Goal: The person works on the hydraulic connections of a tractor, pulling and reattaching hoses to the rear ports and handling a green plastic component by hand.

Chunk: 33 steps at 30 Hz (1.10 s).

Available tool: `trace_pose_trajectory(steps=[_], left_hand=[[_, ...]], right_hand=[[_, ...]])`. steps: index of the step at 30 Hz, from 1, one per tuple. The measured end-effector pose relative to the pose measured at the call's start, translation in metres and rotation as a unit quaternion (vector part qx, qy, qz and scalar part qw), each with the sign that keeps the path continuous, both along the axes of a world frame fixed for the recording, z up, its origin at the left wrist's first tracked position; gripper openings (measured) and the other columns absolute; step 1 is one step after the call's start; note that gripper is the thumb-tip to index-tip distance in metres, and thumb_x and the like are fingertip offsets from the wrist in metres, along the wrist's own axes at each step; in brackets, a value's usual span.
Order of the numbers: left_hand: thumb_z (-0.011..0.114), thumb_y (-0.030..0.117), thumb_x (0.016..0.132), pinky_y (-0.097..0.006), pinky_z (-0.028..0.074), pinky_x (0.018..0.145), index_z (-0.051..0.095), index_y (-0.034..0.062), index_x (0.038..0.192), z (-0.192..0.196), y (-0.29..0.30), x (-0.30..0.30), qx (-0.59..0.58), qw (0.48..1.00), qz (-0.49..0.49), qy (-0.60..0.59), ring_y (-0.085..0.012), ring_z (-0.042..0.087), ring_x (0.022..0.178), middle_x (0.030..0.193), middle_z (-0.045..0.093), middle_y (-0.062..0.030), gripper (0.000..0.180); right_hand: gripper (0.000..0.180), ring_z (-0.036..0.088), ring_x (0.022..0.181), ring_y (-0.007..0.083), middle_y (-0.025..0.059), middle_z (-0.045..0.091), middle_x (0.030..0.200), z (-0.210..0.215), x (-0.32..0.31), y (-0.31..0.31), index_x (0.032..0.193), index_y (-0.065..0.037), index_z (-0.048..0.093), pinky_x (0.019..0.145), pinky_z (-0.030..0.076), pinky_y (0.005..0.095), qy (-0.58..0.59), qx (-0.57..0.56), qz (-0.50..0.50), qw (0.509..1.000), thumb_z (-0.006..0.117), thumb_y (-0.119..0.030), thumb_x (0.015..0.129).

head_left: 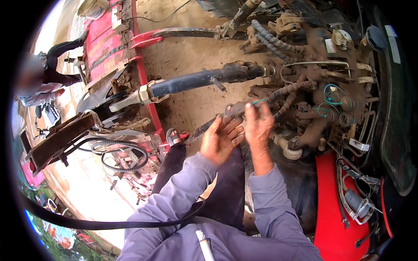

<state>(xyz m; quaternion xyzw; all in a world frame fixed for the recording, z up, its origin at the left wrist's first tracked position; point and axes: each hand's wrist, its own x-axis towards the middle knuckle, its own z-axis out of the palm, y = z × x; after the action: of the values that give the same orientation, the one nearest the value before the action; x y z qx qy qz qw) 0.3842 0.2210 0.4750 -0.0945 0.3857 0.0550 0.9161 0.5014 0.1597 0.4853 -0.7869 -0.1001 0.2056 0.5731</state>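
In the middle, my left hand (pixel 220 141) has its fingers curled around a dusty brown piece (pixel 236 109) whose kind I cannot make out. Close beside it, my right hand (pixel 259 126) is raised with its fingers bent together and slightly smeared. A thin green strand (pixel 259 101) shows at the right fingertips, and whatever else they pinch is hidden. Just beyond the right hand run mud-caked hydraulic hoses (pixel 289 92) of a tractor's rear. Above both hands a black cylindrical link bar (pixel 187 83) stretches across, apart from them.
On the right are green wires (pixel 333 102) around dirty fittings and a red fender (pixel 328 195). A red implement frame (pixel 146 82) stands left, near a coiled black hose (pixel 126 152). A black strap or hose (pixel 109 224) crosses by my left arm. Another person (pixel 48 78) is far left.
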Motion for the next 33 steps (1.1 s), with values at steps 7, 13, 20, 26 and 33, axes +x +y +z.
trace_pose_trajectory(steps=[7, 13, 20, 26, 33], left_hand=[[0.051, 0.038, 0.097, -0.039, 0.044, 0.093, 0.045, 0.0001, 0.136, -0.022, -0.01, -0.081, 0.035, 0.992, -0.056, 0.106, -0.0237, 0.056, 0.102, 0.124, 0.058, -0.0138, 0.055], [0.054, 0.031, 0.096, -0.036, 0.047, 0.086, 0.05, -0.0004, 0.128, -0.03, -0.014, -0.114, 0.056, 0.981, -0.071, 0.17, -0.0219, 0.059, 0.094, 0.114, 0.061, -0.0115, 0.045], [0.057, 0.028, 0.095, -0.036, 0.049, 0.083, 0.053, -0.0027, 0.123, -0.021, -0.018, -0.111, 0.073, 0.986, -0.082, 0.129, -0.0227, 0.061, 0.092, 0.109, 0.064, -0.0134, 0.042], [0.057, 0.025, 0.095, -0.035, 0.05, 0.08, 0.053, -0.006, 0.122, -0.014, -0.021, -0.108, 0.082, 0.985, -0.082, 0.13, -0.0222, 0.063, 0.088, 0.105, 0.065, -0.0149, 0.04], [0.056, 0.024, 0.096, -0.033, 0.051, 0.077, 0.052, -0.0072, 0.122, -0.019, -0.023, -0.106, 0.099, 0.983, -0.092, 0.129, -0.0212, 0.063, 0.084, 0.103, 0.065, -0.0147, 0.04]], right_hand=[[0.013, 0.065, 0.074, 0.0179, 0.0093, 0.068, 0.088, -0.022, 0.071, 0.058, 0.092, 0.0, 0.061, 0.065, 0.05, 0.0304, -0.233, 0.015, -0.014, 0.972, 0.06, -0.013, 0.093], [0.018, 0.065, 0.069, 0.022, 0.0142, 0.068, 0.081, -0.1, 0.1, 0.066, 0.091, -0.004, 0.064, 0.064, 0.05, 0.0359, -0.175, -0.113, -0.002, 0.978, 0.064, -0.021, 0.09], [0.017, 0.066, 0.069, 0.033, 0.0175, 0.065, 0.075, -0.12, 0.095, 0.073, 0.089, -0.003, 0.063, 0.064, 0.05, 0.0406, -0.286, -0.118, 0.085, 0.947, 0.065, -0.02, 0.088], [0.013, 0.065, 0.067, 0.0286, 0.0142, 0.066, 0.075, -0.128, 0.087, 0.066, 0.089, -0.004, 0.061, 0.06, 0.05, 0.0375, -0.296, -0.174, 0.079, 0.936, 0.063, -0.017, 0.09], [0.014, 0.063, 0.065, 0.0248, 0.0141, 0.065, 0.076, -0.137, 0.104, 0.063, 0.096, -0.004, 0.06, 0.059, 0.049, 0.0369, -0.229, -0.183, 0.104, 0.95, 0.059, -0.017, 0.093]])
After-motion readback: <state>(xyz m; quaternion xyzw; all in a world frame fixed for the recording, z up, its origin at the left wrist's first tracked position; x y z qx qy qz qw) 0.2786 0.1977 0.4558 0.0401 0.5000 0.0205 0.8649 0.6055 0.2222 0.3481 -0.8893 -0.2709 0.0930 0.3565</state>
